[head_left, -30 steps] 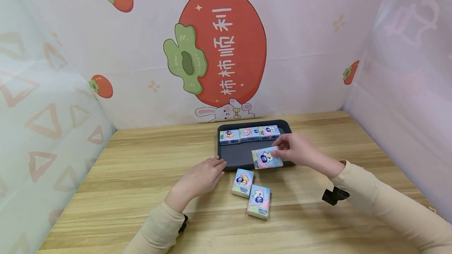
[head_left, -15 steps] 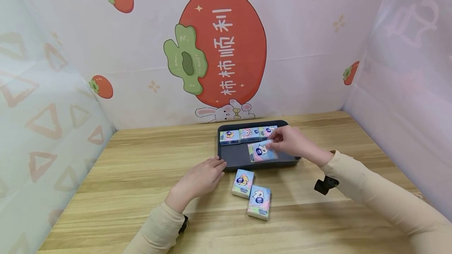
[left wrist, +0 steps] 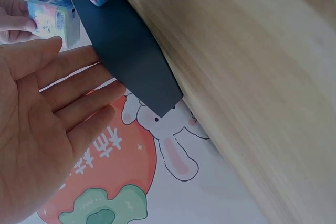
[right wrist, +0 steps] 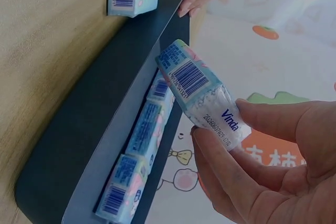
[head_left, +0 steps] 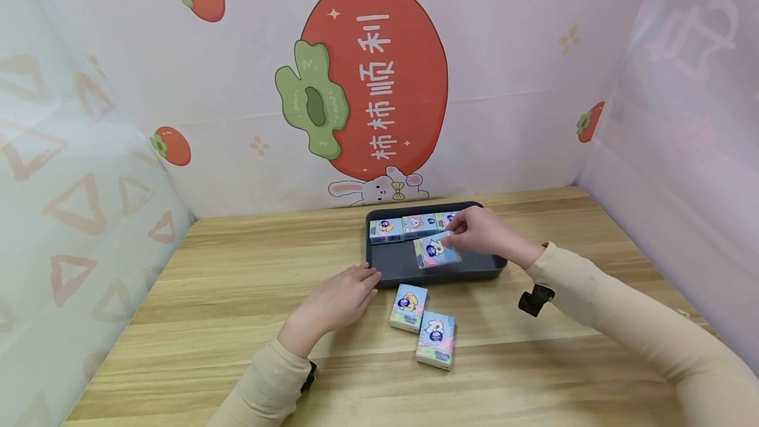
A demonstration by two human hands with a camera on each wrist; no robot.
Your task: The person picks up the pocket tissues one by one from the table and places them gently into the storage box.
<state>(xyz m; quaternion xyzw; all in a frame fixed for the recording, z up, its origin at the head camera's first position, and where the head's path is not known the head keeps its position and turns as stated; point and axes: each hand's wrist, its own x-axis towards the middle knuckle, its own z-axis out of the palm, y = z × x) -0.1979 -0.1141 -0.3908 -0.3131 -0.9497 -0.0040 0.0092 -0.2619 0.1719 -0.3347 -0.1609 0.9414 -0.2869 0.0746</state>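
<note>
My right hand (head_left: 483,234) pinches a small blue-and-pink tissue pack (right wrist: 194,85) by one end, between thumb and fingers. In the head view this held pack hangs over the dark grey tray (head_left: 385,265). Along the tray's far side lie three similar packs (head_left: 420,224) in a row, the right one partly covered by my right hand. My left hand (head_left: 340,298) rests with extended fingers at the tray's near left corner; in the left wrist view its fingertips (left wrist: 118,88) meet the tray wall (left wrist: 128,51).
Two more packs, one with a yellow figure (head_left: 408,307) and one with a white figure (head_left: 435,340), lie on the wooden table (head_left: 255,269) in front of the tray. A printed cloth backdrop (head_left: 504,117) rises behind the table's far edge.
My right hand has carried the held pack up and leftward, from the tray's near right edge to over its middle. The left hand stays in place.
</note>
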